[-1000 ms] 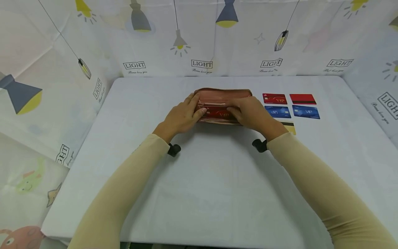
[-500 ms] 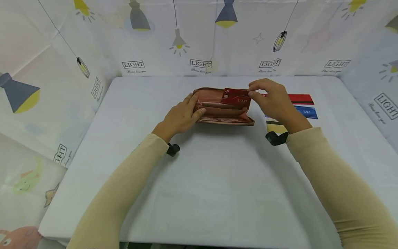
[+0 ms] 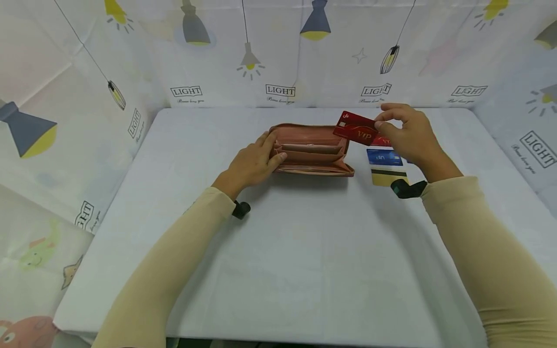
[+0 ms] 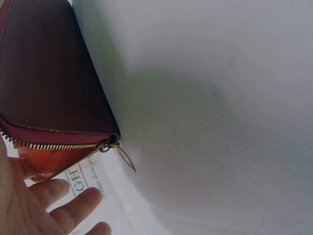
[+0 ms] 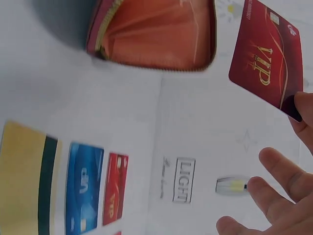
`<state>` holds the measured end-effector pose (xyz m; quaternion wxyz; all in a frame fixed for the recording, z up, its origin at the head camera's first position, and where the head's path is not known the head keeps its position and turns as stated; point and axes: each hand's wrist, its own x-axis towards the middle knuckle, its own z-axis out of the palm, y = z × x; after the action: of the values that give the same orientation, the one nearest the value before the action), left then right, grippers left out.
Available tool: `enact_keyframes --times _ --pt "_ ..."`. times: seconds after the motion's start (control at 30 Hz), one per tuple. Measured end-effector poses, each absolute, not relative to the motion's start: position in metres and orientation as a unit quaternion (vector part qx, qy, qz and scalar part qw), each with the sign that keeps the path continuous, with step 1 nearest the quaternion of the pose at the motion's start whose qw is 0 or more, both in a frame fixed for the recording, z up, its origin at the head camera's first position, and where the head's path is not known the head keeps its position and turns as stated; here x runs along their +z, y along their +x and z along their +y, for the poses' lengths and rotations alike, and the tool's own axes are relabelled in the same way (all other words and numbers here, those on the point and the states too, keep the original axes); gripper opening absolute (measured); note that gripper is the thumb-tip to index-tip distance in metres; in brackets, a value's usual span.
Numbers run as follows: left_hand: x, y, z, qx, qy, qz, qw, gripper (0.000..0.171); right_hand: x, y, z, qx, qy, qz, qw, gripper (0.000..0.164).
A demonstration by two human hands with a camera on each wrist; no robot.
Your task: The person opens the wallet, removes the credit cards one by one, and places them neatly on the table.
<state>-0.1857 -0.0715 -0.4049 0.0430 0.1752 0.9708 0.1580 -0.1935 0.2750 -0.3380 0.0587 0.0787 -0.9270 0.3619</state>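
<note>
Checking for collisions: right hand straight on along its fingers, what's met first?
Probably the wallet, with the held card reaching it first; depth is unclear, so it may pass above.

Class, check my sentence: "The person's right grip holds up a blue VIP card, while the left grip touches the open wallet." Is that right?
Not quite: the VIP card held up in the right grip is red, not blue, as the right wrist view shows. The rest stands: the left grip touches the open wallet.
</note>
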Motion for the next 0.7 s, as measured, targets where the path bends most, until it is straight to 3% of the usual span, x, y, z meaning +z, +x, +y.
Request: enact_keyframes --times 0.47,0.7 --pt "-0.405 -0.186 -0.071 0.16 0.178 0.97 0.04 0.077 -0.348 -0.194 0.361 0.368 -0.07 -0.926 0.038 0.052" --pt "-0.407 -0.187 -0.072 0.157 0.179 0.97 0.04 0.078 -0.362 -0.189 0.41 0.373 -0.116 -0.92 -0.035 0.06"
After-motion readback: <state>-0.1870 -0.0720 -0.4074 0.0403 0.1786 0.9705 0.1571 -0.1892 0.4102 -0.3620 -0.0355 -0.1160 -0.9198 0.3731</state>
